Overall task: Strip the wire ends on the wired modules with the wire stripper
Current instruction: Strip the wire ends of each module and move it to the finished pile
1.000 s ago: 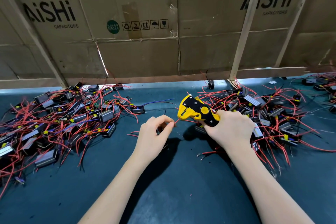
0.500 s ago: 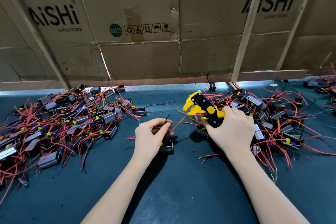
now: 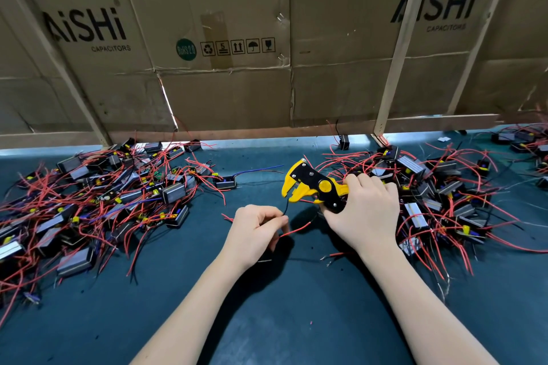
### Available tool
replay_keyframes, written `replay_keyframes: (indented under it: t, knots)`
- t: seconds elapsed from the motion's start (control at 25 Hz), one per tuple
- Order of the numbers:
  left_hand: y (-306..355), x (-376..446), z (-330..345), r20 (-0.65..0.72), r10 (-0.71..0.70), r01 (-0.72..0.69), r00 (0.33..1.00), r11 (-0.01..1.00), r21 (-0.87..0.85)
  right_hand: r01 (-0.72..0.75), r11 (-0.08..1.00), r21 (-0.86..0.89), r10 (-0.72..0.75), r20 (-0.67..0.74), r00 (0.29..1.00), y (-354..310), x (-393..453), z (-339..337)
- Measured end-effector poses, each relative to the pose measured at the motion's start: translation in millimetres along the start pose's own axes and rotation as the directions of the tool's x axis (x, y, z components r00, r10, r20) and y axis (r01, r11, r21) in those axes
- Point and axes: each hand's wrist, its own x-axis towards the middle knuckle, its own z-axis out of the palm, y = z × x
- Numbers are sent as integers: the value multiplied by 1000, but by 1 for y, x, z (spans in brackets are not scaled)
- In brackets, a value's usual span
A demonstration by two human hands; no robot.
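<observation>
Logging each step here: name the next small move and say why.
Probably guide the black wire, pinched in the left hand, up into the open mouth of the wire stripper held by the right hand; its tip sits just below the mouth.

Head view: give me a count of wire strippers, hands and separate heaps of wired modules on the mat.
Yellow-and-black wire stripper: 1, gripped by the right hand
Hands: 2, the left hand pinching a thin black wire
Heaps of black wired modules with red leads: 3, left, right, far right cut by the frame
Total: 6
</observation>
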Motion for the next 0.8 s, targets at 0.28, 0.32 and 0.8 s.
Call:
replay_keyframes:
  t: [0.28,0.32,0.8]
  knots:
    - [-2,2,-2,-12,-8,8,1000,999,34,64,997,33,-64,8,998,1,0,-3]
    - [-2,2,-2,-12,-3,3,1000,999,40,66,997,35,-66,16,998,1,0,-3]
    - [-2,2,-2,0,14,-14,1000,999,51,60,998,29,-63,102,993,5,4,-10]
